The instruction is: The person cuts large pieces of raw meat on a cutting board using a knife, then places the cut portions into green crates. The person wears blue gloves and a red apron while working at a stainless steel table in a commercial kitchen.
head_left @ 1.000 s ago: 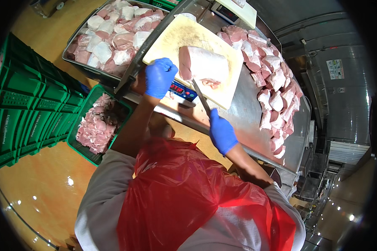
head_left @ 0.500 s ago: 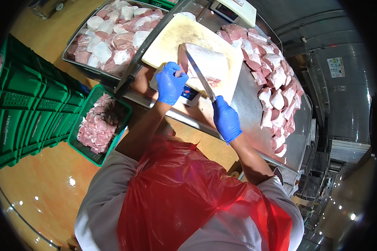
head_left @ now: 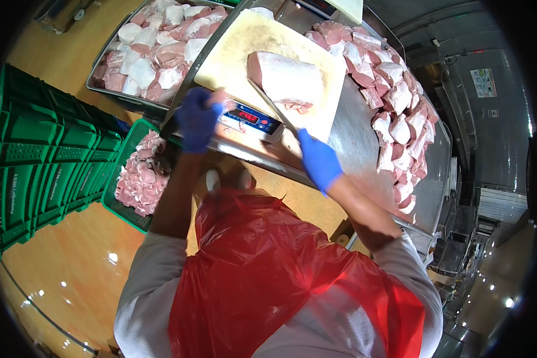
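My right hand [head_left: 319, 158], in a blue glove, is closed round the handle of a knife [head_left: 272, 107]. The blade slants up and left over the near edge of the yellowed cutting board [head_left: 244, 45], its tip close to the near-left side of a large piece of meat [head_left: 289, 77] with a pale fat layer. To the left, beyond the board's edge, my blue-gloved left hand [head_left: 196, 119] is closed on a small pink scrap of meat [head_left: 221, 99]; motion blurs both. A digital scale [head_left: 271, 129] with a lit red display sits just below the board.
A metal tub [head_left: 95, 88] of meat pieces stands at the back left. Below it, a green crate [head_left: 108, 194] holds meat trimmings beside stacked green crates [head_left: 48, 149]. Many cut pieces [head_left: 394, 107] are heaped on the steel table [head_left: 364, 170] at right.
My left hand has moved left and slightly down, away from the large piece, carrying the scrap. The knife has drawn back toward me, off the large piece. The scale's display is now uncovered.
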Tool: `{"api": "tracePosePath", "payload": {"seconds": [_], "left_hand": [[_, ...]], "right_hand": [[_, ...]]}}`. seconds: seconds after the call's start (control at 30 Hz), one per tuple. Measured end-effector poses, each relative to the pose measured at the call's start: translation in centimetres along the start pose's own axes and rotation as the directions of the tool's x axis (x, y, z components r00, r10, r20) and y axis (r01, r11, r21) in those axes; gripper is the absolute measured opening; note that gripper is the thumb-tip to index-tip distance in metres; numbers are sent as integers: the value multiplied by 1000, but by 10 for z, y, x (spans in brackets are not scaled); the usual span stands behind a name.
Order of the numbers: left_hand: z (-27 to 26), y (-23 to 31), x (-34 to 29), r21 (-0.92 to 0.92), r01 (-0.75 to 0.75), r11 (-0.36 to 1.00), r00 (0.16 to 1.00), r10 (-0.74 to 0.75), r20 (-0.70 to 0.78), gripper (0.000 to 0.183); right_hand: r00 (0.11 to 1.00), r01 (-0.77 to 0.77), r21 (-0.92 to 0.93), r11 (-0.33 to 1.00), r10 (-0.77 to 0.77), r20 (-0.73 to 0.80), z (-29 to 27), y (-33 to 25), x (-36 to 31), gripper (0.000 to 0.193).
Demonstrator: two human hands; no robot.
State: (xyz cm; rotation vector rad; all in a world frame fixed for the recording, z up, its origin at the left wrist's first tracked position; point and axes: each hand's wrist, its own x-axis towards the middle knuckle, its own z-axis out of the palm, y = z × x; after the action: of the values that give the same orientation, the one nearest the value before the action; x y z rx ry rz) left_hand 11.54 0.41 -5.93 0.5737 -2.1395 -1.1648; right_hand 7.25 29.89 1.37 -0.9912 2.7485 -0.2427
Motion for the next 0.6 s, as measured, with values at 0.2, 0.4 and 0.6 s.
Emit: {"api": "tracePosePath", "payload": {"seconds": [0.2, 0.4, 0.6], "left_hand": [[-143, -95, -25, 454, -98, 885, 875, -140, 463, 16], [10, 27, 84, 70, -903, 424, 424, 852, 307, 22], [98, 40, 108, -117, -480, 869, 703, 461, 542, 32]], "right_hand": [[971, -217, 202, 955, 232, -55, -18, 46, -87, 19], [871, 8, 895, 446, 437, -225, -5, 29, 35, 24], [879, 195, 912, 361, 349, -326, -9, 59, 129, 21]]}}
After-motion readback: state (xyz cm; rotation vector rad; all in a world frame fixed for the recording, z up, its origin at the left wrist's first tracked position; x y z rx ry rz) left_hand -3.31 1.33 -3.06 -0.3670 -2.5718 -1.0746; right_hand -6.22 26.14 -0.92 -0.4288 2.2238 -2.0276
